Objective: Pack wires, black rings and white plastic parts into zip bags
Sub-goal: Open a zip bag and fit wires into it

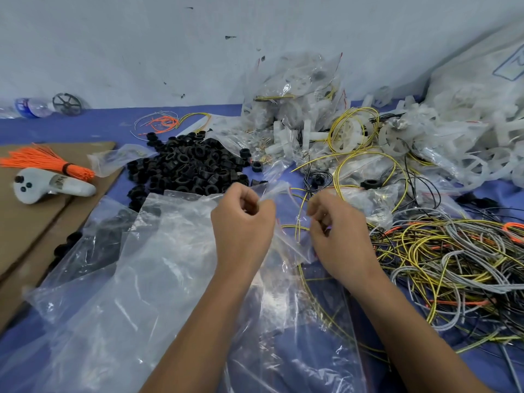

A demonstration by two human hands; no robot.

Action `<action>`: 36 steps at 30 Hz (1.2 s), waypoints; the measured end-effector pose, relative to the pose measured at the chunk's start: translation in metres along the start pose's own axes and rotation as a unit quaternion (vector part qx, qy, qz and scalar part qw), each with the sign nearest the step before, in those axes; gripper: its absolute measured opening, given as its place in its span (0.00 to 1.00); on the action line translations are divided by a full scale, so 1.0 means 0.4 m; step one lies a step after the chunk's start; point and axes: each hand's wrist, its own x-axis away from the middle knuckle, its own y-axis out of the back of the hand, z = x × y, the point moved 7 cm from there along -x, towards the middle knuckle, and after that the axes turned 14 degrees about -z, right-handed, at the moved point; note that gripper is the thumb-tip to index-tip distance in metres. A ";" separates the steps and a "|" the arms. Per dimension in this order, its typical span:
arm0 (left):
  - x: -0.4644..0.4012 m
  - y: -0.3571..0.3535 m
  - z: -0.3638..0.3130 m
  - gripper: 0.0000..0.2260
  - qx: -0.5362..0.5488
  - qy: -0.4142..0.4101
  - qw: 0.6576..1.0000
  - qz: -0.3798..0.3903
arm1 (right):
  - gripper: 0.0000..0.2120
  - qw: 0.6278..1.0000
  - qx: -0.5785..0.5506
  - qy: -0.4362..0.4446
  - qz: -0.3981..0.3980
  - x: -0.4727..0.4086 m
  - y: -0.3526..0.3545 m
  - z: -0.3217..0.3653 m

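Both hands, left hand (pixel 241 219) and right hand (pixel 334 231), pinch a clear zip bag (pixel 283 231) above loose wires (pixel 453 265) and black rings (pixel 192 165).

Both forearms reach forward side by side; the left hand (pixel 243 219) and right hand (pixel 334 228) curl their fingers, each pinching clear plastic.

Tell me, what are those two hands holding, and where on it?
A small clear zip bag. The left hand pinches its top edge near one corner, and the right hand pinches the same edge farther along.
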 end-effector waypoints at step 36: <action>-0.011 -0.010 0.047 0.07 -0.014 -0.012 0.999 0.030 | 0.19 0.962 0.209 0.117 0.128 -0.169 -0.212 0.021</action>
